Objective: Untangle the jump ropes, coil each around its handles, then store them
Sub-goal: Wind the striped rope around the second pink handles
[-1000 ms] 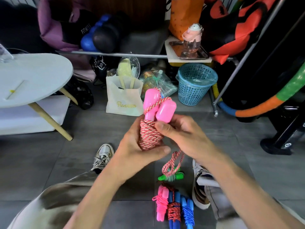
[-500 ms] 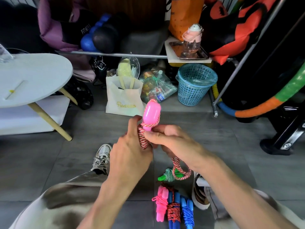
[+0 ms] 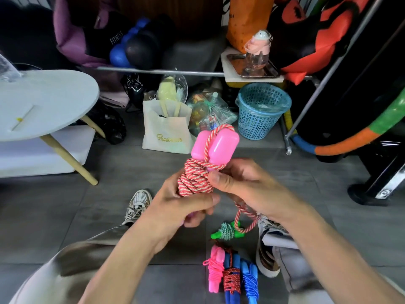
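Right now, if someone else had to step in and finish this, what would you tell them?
Left hand grips the pink-handled rope bundle, mostly coiled.
Right hand pinches the cord at the coil's top; a loose tail hangs below.
Done: four coiled ropes lie on the floor, green, pink, red-corded, blue.
Left: wrap and tuck the tail, then store all five.

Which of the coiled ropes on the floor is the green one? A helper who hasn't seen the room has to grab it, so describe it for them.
Start at the grey tiled floor between the seated person's shoes. Just beyond the row of three wound ropes, pink, red on blue handles and blue, lies the green jump rope. It alone has green handles, and it lies crosswise.
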A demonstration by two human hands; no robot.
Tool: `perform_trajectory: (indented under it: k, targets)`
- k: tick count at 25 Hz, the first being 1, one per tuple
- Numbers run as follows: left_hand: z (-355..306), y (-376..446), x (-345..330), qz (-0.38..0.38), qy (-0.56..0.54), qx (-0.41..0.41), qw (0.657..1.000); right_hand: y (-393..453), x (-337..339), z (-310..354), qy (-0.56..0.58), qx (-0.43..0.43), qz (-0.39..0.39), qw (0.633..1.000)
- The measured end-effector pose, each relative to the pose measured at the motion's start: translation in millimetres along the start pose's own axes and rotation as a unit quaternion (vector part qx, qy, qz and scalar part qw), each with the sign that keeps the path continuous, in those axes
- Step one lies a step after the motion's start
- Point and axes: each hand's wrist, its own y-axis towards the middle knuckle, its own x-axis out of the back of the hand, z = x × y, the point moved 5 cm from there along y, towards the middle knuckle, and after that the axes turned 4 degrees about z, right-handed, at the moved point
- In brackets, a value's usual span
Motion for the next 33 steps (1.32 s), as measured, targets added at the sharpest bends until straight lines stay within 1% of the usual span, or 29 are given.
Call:
perform_trajectory:
  k: [2, 4, 5, 7, 8, 9, 10, 11, 12, 13, 14, 15, 16, 17, 18, 19, 20, 21, 22, 23, 24, 25, 26, 27, 29, 30, 31, 32, 33]
  targets:
    - [-2.1, 1.6, 6.2, -0.063, 0.071, -0.042, 0.995, 2.7, 4.3, -5.0, -0.038, -0.012, -0.044, 0.998]
    - [-6.7, 3.0, 10.7, -0.133, 0.161, -0.079, 0.975, 2.4, 8.1, -9.0, -0.042, -0.015, -0.106, 0.993]
    - [-8.9, 3.2, 12.1, -0.181, 0.217, -0.093, 0.955, 2.6, 9.6, -11.8, -0.091, -0.013, -0.145, 0.985]
    - [-13.0, -1.2, 12.1, -0.272, 0.341, -0.105, 0.894, 5.2, 6.1, -15.6, -0.182, -0.021, -0.181, 0.966]
    - [-14.8, -3.9, 10.3, -0.3, 0.398, -0.097, 0.862, 7.2, 2.6, -18.6, -0.17, -0.035, -0.174, 0.969]
    - [-16.4, -5.4, 8.3, -0.317, 0.455, -0.082, 0.828, 8.1, 0.5, -21.3, -0.108, -0.058, -0.163, 0.979]
    - [-16.7, -5.8, 5.4, -0.323, 0.515, -0.068, 0.791, 9.1, -3.4, -24.4, -0.012, -0.09, -0.145, 0.985]
    - [-16.4, -5.2, -0.1, -0.316, 0.561, -0.065, 0.762, 8.5, -6.1, -25.8, 0.066, -0.115, -0.133, 0.982]
    - [-14.4, -3.8, -5.8, -0.302, 0.59, -0.076, 0.745, 7.4, -7.0, -25.8, 0.1, -0.117, -0.133, 0.979]
    - [-13.7, -1.1, -10.3, -0.284, 0.602, -0.092, 0.741, 6.4, -5.6, -25.5, 0.09, -0.107, -0.147, 0.979]
    - [-13.2, 1.8, -11.8, -0.262, 0.583, -0.108, 0.761, 6.2, -2.0, -23.5, 0.069, -0.085, -0.164, 0.98]
    - [-10.9, 3.9, -10.9, -0.222, 0.526, -0.107, 0.814, 7.2, 2.3, -21.7, 0.059, -0.068, -0.173, 0.981]
    - [-7.7, 6.2, -8.8, -0.161, 0.416, -0.093, 0.89, 7.8, 4.9, -18.7, 0.069, -0.055, -0.161, 0.983]
    - [-6.1, 8.2, -6.1, -0.093, 0.265, -0.08, 0.956, 8.1, 5.5, -16.4, 0.095, -0.055, -0.133, 0.985]
    - [-7.3, 7.9, -5.2, -0.031, 0.112, -0.077, 0.99, 7.1, 4.8, -12.9, 0.125, -0.051, -0.09, 0.987]
    - [-7.9, 6.4, -5.5, 0.021, 0.002, -0.066, 0.998, 5.2, 1.0, -5.4, 0.151, -0.045, -0.043, 0.987]
    - [-7.9, 3.9, -7.0, 0.061, -0.056, -0.054, 0.995, 3.7, -2.8, -0.3, 0.167, -0.036, -0.005, 0.985]
    - [-8.1, 2.3, -9.1, 0.077, -0.068, -0.048, 0.994, 1.8, -6.7, 5.2, 0.175, -0.033, 0.016, 0.984]
    - [-6.8, 2.7, -9.8, 0.066, -0.055, -0.047, 0.995, 1.5, -6.8, 4.6, 0.168, -0.036, 0.015, 0.985]
    - [-4.8, 3.8, -7.3, 0.031, -0.019, -0.045, 0.998, 1.6, -6.2, 3.3, 0.152, -0.048, 0.003, 0.987]
    - [-3.3, 4.9, -3.0, -0.022, 0.036, -0.045, 0.998, 3.6, -2.0, -1.7, 0.113, -0.057, -0.022, 0.992]
    - [-2.9, 5.5, 2.0, -0.081, 0.106, -0.053, 0.99, 4.8, 2.6, -4.9, 0.055, -0.067, -0.053, 0.995]
    - [-4.3, 5.2, 5.2, -0.138, 0.185, -0.072, 0.97, 5.6, 6.7, -9.1, -0.001, -0.076, -0.081, 0.994]
    - [-6.6, 3.8, 6.0, -0.188, 0.27, -0.095, 0.94, 6.1, 7.4, -11.2, -0.029, -0.087, -0.103, 0.991]
    - [-9.6, 2.6, 3.6, -0.246, 0.399, -0.13, 0.874, 4.9, 7.4, -12.7, -0.064, -0.085, -0.137, 0.985]
    - [-10.2, 3.4, 2.8, -0.256, 0.429, -0.145, 0.854, 4.2, 9.3, -11.2, -0.092, -0.066, -0.153, 0.982]
    - [-10.3, 4.3, 2.5, -0.244, 0.429, -0.146, 0.857, 4.3, 11.2, -9.4, -0.107, -0.051, -0.158, 0.98]
    - [-9.4, 6.1, 4.6, -0.205, 0.394, -0.138, 0.885, 4.0, 14.4, -9.6, -0.101, -0.037, -0.154, 0.982]
    - [-9.1, 8.5, 7.1, -0.141, 0.311, -0.115, 0.933, 3.6, 16.6, -9.1, -0.08, -0.028, -0.136, 0.987]
